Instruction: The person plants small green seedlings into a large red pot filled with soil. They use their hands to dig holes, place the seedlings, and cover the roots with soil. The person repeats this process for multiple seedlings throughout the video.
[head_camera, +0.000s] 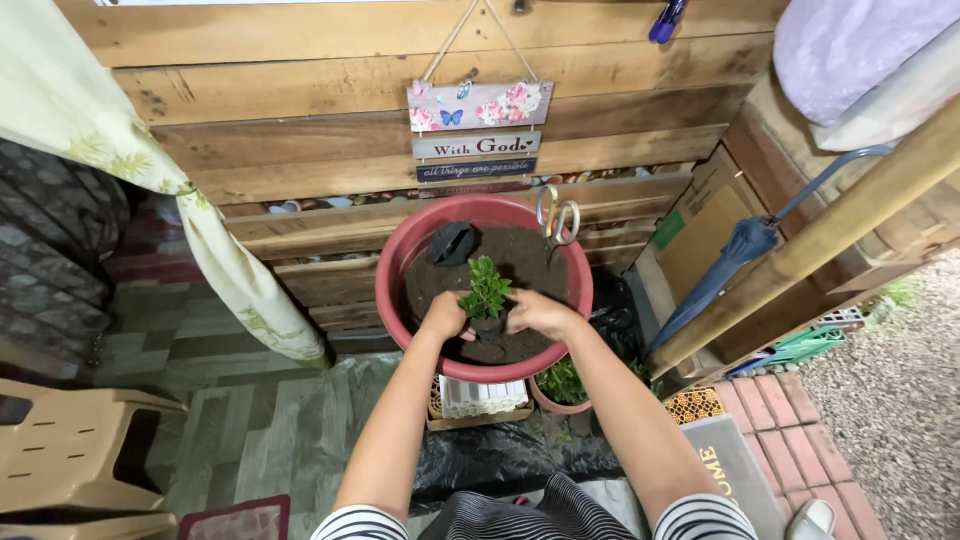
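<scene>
A small black pot (488, 326) with a green seedling (487, 288) sits at the near edge of the soil in the red basin (400, 262). The left hand (444, 316) and right hand (538, 312) clasp it from both sides, fingers curled around it. Seemingly the potting step; steady, upright handling is needed. Scissors (556, 218) rest on the far rim.

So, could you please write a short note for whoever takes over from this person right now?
Left hand and right hand both cup a small black pot holding a green seedling, over the soil in the red basin.
An empty black pot lies on the soil at the back; scissors rest on the basin's rim.
Done: the seedling is at the basin.
Left: it is not yet out of its pot.
</scene>
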